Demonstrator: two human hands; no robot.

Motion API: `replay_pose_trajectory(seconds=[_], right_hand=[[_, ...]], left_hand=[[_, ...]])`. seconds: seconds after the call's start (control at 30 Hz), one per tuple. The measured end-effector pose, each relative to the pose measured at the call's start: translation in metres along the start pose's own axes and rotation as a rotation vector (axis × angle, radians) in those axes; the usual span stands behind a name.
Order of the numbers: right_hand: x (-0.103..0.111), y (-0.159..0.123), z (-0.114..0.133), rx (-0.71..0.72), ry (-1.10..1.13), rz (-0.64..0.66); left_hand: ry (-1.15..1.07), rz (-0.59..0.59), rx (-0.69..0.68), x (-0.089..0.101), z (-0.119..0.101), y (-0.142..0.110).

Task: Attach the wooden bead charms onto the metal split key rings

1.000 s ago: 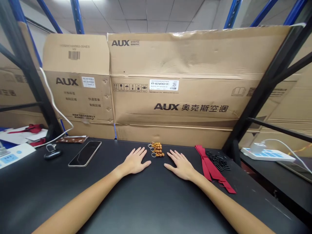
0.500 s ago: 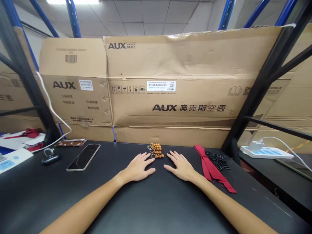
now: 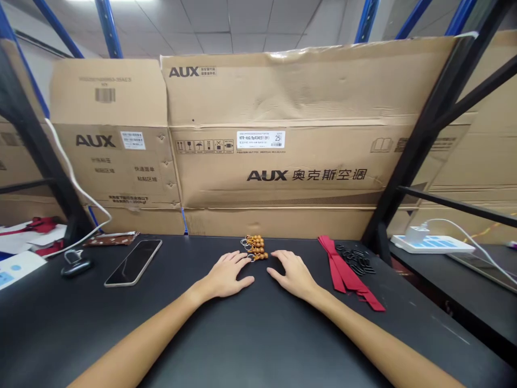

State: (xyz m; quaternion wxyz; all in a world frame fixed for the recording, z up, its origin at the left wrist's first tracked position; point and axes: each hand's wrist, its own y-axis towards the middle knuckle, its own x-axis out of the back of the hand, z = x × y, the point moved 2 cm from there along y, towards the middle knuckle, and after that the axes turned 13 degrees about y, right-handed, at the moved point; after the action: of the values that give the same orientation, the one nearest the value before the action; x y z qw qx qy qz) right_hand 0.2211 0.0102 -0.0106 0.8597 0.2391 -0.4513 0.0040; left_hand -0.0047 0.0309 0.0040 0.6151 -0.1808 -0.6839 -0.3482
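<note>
My left hand point(image 3: 228, 275) rests palm down on the black table, thumb held apart and no object in it. Just beyond its fingertips lie several wooden-bead keyrings point(image 3: 258, 249) in a small group, their metal rings toward the left. On the other side of them is my right hand point(image 3: 294, 274), also palm down and holding nothing, its fingers slightly bent and its thumb apart. Red fabric strips point(image 3: 348, 272) lie to the right of my right hand. Beside the strips is a heap of black clips or rings point(image 3: 356, 260), too small to make out exactly.
A phone point(image 3: 133, 263) lies at left, near a black earphone-like case point(image 3: 76, 265) and a brown patterned packet point(image 3: 111, 238). Tall cardboard sheets point(image 3: 274, 188) wall off the back. Black metal posts point(image 3: 407, 156) flank the table. A white power strip point(image 3: 434, 245) stands at far right.
The view has turned slightly, so things sit a little further left. The fingers of my right hand have drawn closer together and bent; those of my left hand are also less spread.
</note>
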Motion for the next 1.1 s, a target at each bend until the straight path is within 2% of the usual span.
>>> replay_pose_trajectory(seconds=[0.1, 0.33, 0.6, 0.87, 1.1], right_hand=[[0.003, -0.002, 0.008, 0.072, 0.039, -0.018], [0.000, -0.007, 0.017, 0.222, 0.084, 0.056], [0.000, -0.006, 0.017, 0.244, 0.130, 0.071], [-0.004, -0.009, 0.022, 0.236, 0.349, 0.072], [-0.002, -0.010, 0.024, 0.222, 0.426, 0.092]], left_hand=[[-0.059, -0.056, -0.045, 0.004, -0.005, -0.001], [-0.164, -0.114, -0.174, 0.004, -0.020, 0.000], [-0.189, -0.113, -0.144, 0.008, -0.024, 0.000], [-0.159, -0.152, -0.131, 0.006, -0.032, -0.002], [-0.156, -0.187, -0.096, 0.005, -0.041, -0.003]])
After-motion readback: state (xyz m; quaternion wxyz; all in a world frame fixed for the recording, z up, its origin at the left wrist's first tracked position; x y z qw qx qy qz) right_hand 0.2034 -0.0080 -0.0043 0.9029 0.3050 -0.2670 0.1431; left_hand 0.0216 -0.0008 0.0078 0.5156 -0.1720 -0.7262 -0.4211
